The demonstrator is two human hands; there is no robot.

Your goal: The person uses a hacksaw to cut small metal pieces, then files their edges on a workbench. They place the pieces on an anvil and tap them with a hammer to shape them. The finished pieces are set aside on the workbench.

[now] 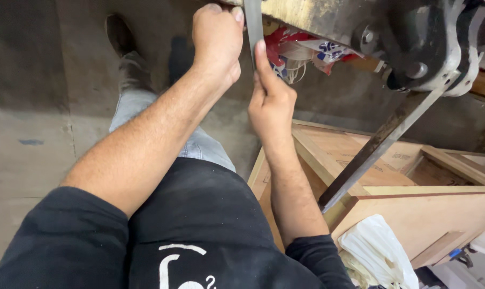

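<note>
Metal strip (253, 27) between both hands

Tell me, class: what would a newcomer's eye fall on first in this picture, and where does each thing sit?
First come the two bare hands at top centre: the left hand and right hand pinch a thin grey metal strip that hangs from a worn machine edge. To the right, a second long metal strip slants down from a dark wheel housing towards a plywood cabinet at lower right.
</note>
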